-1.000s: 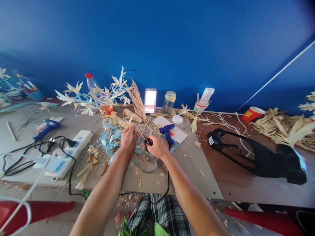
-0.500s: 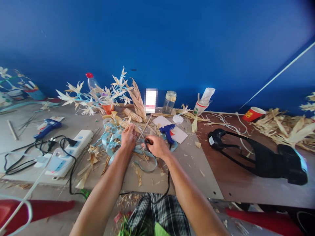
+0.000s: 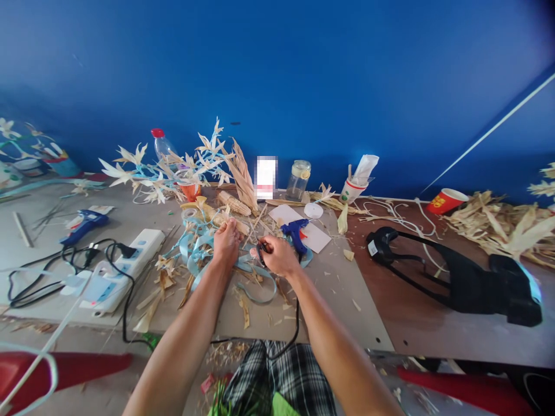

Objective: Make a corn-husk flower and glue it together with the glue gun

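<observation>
**Dry husk, glossy plastic, matt board**

I see rough, papery husk (image 3: 243, 173) and a smooth blue ribbon (image 3: 195, 245). The glue gun (image 3: 295, 231) is glossy blue plastic. The board (image 3: 329, 289) looks matt, the jar (image 3: 298, 179) clear glass, the shorts (image 3: 281, 375) checked cloth.

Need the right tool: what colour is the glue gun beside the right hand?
Blue glue gun, seen in the head view.

**Worktable and the items lying on it**

A grey board (image 3: 303, 312) is laid over a brown tabletop (image 3: 416, 323). Taking the blue glue gun (image 3: 295, 233) as landmark: white cards (image 3: 318, 237) are seen beneath and just right of it, a glass jar (image 3: 298, 179) behind it, a white power strip (image 3: 124, 268) far to its left, black straps (image 3: 455, 277) well to its right, and husk scraps (image 3: 243, 309) scattered in front.
</observation>
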Tool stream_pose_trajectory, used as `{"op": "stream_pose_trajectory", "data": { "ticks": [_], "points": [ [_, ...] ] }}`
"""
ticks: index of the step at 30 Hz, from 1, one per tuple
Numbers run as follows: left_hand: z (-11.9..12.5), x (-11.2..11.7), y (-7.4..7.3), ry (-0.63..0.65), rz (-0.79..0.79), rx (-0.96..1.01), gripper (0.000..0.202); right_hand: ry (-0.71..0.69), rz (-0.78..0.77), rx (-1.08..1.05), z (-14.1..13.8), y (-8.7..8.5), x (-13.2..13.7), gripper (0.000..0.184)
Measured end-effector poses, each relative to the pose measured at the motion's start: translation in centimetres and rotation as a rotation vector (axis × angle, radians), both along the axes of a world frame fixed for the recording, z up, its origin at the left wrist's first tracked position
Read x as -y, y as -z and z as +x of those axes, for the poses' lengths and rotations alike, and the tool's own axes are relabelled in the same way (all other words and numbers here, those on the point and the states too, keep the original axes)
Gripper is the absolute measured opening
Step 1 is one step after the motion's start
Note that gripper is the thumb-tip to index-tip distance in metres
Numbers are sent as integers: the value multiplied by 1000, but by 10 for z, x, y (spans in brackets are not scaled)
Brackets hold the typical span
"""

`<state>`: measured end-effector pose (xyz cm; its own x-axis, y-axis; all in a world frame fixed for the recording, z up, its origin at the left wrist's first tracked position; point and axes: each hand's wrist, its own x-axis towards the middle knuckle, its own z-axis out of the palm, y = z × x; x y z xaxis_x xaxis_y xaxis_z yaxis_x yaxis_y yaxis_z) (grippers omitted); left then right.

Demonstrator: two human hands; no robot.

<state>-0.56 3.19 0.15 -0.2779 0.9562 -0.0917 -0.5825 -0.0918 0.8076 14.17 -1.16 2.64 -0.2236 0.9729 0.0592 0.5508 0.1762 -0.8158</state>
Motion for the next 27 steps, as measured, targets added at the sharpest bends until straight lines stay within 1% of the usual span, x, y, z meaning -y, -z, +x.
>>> {"op": "stream_pose_trajectory", "data": {
  "ticks": [4, 7, 11, 17, 27],
  "points": [
    [0, 0, -1, -23, -8, 2, 33, -30, 82, 101, -1, 4, 1, 26],
    [1, 0, -2, -25, -18, -2, 34, -33, 113, 145, -3, 7, 2, 26],
    [1, 1, -4, -24, -21, -6, 34, -41, 123, 170, -4, 4, 3, 26],
    [0, 0, -2, -16, -15, -8, 34, -42, 131, 215, -5, 0, 6, 26],
    [1, 0, -2, -15, -3, -18, 31, -27, 176, 229, -5, 7, 4, 30]
  ]
}}
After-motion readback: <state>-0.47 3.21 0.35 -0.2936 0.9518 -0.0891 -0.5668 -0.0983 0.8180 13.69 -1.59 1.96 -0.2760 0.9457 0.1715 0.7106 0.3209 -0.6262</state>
